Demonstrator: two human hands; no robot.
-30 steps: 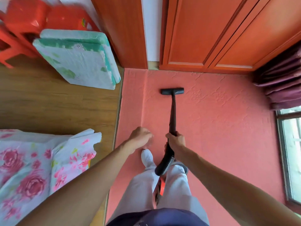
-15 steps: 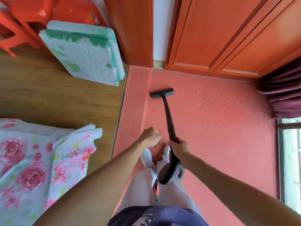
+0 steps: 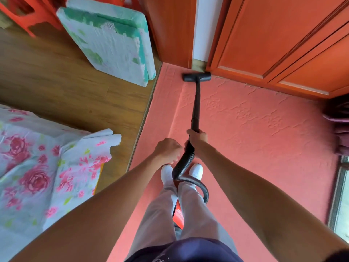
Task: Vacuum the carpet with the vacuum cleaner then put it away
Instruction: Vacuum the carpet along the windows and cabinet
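A black vacuum wand [image 3: 196, 103] runs forward over the pink embossed carpet [image 3: 255, 129]. Its floor head [image 3: 196, 76] lies at the carpet's far edge, right below the wall and the orange doors. My right hand [image 3: 197, 137] grips the wand at its lower end, where the ribbed black hose [image 3: 184, 163] begins. The hose loops back between my feet, and a red part of the vacuum body [image 3: 178, 214] shows between my legs. My left hand [image 3: 168, 150] hovers just left of the hose with curled fingers and holds nothing.
Orange wooden doors [image 3: 283, 44] line the far wall. A folded green-and-white mat [image 3: 109, 40] leans on the wooden floor [image 3: 56, 82] at left, by red stools [image 3: 28, 14]. A floral sheet [image 3: 37, 167] covers the bed at left. Purple curtain [image 3: 338, 121] and a window stand at right.
The floor head has been pushed forward from mid-carpet to the far edge at the doors. My right arm has stretched out with the wand, and I have stepped closer.
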